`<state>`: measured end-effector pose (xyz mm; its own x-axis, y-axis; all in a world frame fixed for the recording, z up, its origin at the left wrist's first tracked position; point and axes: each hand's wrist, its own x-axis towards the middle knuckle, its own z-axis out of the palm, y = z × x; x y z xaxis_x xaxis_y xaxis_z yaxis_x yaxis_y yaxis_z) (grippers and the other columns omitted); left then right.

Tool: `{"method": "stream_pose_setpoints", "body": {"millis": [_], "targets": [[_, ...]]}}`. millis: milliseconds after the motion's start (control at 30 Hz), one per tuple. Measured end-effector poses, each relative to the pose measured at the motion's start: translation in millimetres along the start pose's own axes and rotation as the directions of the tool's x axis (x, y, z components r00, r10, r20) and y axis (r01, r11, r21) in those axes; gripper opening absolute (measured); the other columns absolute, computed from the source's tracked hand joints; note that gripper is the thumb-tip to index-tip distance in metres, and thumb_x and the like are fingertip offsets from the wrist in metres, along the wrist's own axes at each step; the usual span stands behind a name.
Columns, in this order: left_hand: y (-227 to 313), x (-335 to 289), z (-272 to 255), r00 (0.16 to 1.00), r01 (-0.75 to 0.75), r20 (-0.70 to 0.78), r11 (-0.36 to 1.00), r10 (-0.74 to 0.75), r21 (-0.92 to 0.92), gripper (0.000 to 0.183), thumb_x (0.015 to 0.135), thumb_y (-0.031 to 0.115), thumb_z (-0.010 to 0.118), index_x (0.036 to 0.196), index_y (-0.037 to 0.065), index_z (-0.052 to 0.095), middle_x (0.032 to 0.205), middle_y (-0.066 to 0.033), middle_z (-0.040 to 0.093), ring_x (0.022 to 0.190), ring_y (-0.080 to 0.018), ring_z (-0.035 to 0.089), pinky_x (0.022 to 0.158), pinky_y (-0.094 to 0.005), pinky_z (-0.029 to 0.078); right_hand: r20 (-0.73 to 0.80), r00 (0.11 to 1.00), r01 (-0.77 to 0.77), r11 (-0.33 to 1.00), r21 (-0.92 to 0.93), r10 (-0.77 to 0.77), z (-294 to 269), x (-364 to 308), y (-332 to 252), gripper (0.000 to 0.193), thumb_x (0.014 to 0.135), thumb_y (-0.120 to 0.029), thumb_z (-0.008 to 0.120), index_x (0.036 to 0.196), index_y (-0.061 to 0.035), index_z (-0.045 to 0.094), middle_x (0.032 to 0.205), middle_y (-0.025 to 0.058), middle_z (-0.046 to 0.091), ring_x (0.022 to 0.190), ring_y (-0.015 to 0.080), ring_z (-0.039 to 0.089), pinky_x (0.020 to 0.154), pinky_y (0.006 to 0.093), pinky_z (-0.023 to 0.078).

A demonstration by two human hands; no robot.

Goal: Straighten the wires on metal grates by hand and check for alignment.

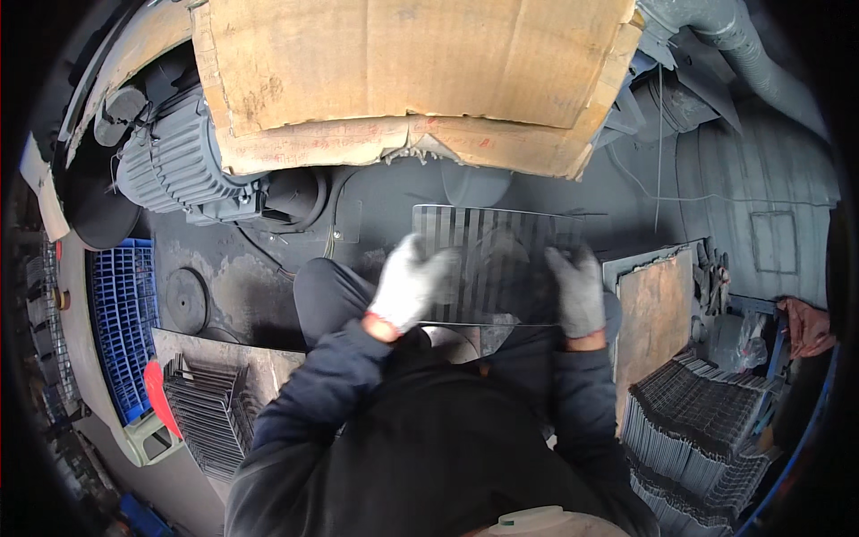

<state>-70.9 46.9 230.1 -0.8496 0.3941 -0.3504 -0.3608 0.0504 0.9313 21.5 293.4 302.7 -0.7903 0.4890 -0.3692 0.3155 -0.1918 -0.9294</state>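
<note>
A flat, dark metal grate with parallel slots (494, 268) lies across the space above my knees. My left hand (410, 285), in a whitish work glove, grips its left end, with the thumb over the top face. At the opposite end, my right hand (580, 291), gloved in grey, is closed around the side edge. The fingers under the grate are hidden on both sides. Behind the grate's far edge is a round grey part (477, 186), partly covered by the cardboard above it.
Large cardboard sheets (403, 76) overhang the far side, beside a grey electric motor (183, 161). Thin metal racks (210, 416) are stacked at left, near a blue plastic crate (125, 322). More stacked grates (693, 425) stand at lower right, beside a brown board (653, 327).
</note>
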Motion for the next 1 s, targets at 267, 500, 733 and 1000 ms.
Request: {"method": "stream_pose_setpoints", "body": {"millis": [267,500,733,1000], "targets": [[17.3,-16.0,-37.4,0.979,0.161,-0.104,0.974,-0.178,-0.157,0.025,0.105,0.014,0.074,0.119,-0.001,0.061,0.094,-0.0064,0.073,0.080,-0.0102,0.069,0.069,-0.0288,0.059,0.128,0.991,-0.029,0.999,0.015,0.027,28.1,31.1,47.3,0.027,0.103,-0.007,0.072,0.129,-0.0029,0.069,0.115,0.0050,0.074,0.099,0.0149,0.069,0.087,0.0311,0.058],[30.9,-6.4,-10.8,0.984,0.177,0.032,0.980,-0.175,-0.091,0.027,0.104,0.014,0.075,0.121,-0.001,0.060,0.091,-0.0077,0.073,0.072,-0.0120,0.067,0.063,-0.0303,0.057,0.036,0.999,0.014,0.999,-0.050,-0.012,1.0,13.5,21.5,0.027,0.104,0.000,0.067,0.131,-0.0018,0.070,0.120,0.0078,0.077,0.102,0.0137,0.071,0.089,0.0290,0.059],[3.8,-9.7,-17.4,0.976,0.195,-0.050,0.950,-0.213,-0.245,0.025,0.104,0.013,0.075,0.122,0.002,0.062,0.094,-0.0059,0.070,0.068,-0.0139,0.068,0.059,-0.0298,0.060,0.086,0.993,-0.075,0.988,-0.132,0.086,4.5,31.8,26.1,0.026,0.103,-0.002,0.069,0.129,-0.0001,0.068,0.117,0.0088,0.076,0.096,0.0151,0.071,0.086,0.0305,0.059],[0.4,-0.6,-26.1,0.989,0.148,0.019,0.987,-0.148,-0.057,0.028,0.104,0.016,0.074,0.125,0.001,0.062,0.101,-0.0063,0.072,0.080,-0.0126,0.068,0.061,-0.0310,0.059,0.065,0.998,0.023,0.999,-0.036,-0.021,6.7,24.1,25.3,0.030,0.103,-0.003,0.068,0.133,0.0023,0.068,0.121,0.0098,0.077,0.106,0.0173,0.072,0.097,0.0327,0.057]]}}
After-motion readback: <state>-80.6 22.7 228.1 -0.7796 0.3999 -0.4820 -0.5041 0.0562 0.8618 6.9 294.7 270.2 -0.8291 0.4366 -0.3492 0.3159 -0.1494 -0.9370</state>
